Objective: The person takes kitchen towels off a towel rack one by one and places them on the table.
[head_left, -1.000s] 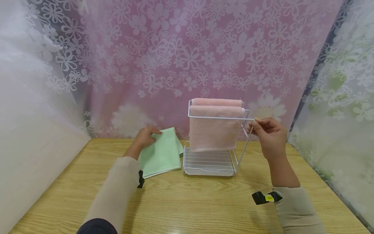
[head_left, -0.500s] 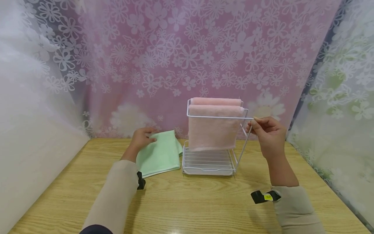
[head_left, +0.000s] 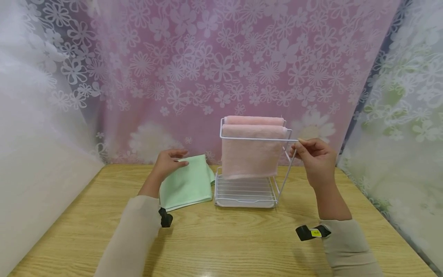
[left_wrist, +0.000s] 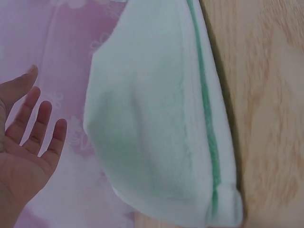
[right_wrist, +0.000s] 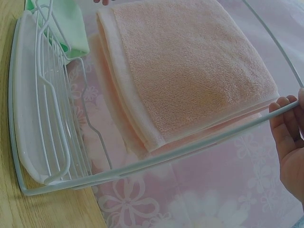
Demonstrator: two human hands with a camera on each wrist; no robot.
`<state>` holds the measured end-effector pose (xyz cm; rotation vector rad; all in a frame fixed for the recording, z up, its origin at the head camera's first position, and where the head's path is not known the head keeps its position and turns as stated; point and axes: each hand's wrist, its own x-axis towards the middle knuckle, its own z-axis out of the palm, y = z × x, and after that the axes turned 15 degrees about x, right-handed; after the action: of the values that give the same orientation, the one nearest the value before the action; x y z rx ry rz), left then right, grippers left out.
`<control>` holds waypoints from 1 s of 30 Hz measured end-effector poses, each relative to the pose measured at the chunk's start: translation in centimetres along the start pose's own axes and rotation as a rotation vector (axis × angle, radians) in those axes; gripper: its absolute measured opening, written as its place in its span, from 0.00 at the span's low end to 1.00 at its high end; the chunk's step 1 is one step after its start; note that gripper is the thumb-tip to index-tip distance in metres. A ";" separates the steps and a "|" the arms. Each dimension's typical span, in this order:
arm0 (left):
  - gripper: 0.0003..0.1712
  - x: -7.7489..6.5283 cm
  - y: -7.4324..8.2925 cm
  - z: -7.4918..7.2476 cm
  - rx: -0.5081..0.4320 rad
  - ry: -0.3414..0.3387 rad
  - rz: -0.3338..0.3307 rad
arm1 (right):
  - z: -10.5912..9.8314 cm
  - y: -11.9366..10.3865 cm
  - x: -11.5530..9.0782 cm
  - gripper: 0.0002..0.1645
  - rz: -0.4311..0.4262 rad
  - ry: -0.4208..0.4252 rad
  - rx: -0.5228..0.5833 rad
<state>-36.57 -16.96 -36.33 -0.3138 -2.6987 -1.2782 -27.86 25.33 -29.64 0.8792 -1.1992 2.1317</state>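
Hanging over the white rack (head_left: 245,189), the pink towel (head_left: 250,157) points down, its top fold running sideways. The right hand (head_left: 317,161) pinches the rack's upper corner; the left hand (head_left: 167,165), relaxed and holding nothing, is near the green towel (head_left: 189,182), lying front to back on the table (head_left: 221,240).

No text, brand or number can be read. The one label that shows is a small yellow label (head_left: 316,232) in the head view — it sits on the black device (head_left: 303,233) worn at the cuff of the right sleeve (head_left: 347,246), part-way along it, between the blunt outer end and the fabric. The label bears a few dark marks in a short row — too small and blurred to tell whether they are letters, digits or some other sign.
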 end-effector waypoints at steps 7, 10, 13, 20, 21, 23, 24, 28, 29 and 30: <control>0.25 -0.6 0.8 0.0 -0.040 0.003 0.001 | 0.2 -0.1 0.1 0.06 0.007 0.028 0.004; 0.25 -1.0 1.1 0.0 -0.037 0.006 0.010 | 0.2 -0.1 0.0 0.05 0.011 0.026 0.019; 0.25 -1.4 1.4 0.1 -0.038 0.011 0.030 | 0.2 -0.1 0.0 0.05 0.011 0.030 0.009; 0.24 -2.2 2.0 0.0 -0.056 0.019 0.073 | 0.2 0.0 0.1 0.07 0.006 0.040 -0.042; 0.24 -2.3 2.1 0.0 -0.056 0.023 0.082 | 0.2 0.0 0.1 0.06 0.007 0.041 -0.030; 0.25 -2.4 2.1 0.0 -0.057 0.035 0.105 | 0.2 -0.1 0.1 0.06 0.010 0.040 -0.004; 0.25 -2.5 2.1 0.0 -0.058 0.040 0.117 | 0.2 -0.1 0.1 0.05 0.010 0.039 0.000; 0.26 -2.8 2.0 -0.1 -0.063 0.061 0.165 | 0.2 -0.1 0.1 0.05 0.012 0.030 0.019; 0.26 -3.0 1.9 -0.1 -0.065 0.066 0.171 | 0.2 -0.1 0.1 0.05 0.013 0.028 0.016; 0.26 -3.1 1.9 -0.2 -0.068 0.072 0.176 | 0.2 -0.1 0.0 0.05 0.013 0.026 0.013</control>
<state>-33.13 -16.34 -35.46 -0.4912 -2.5093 -1.3053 -27.76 25.18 -29.47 0.8486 -1.1820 2.1574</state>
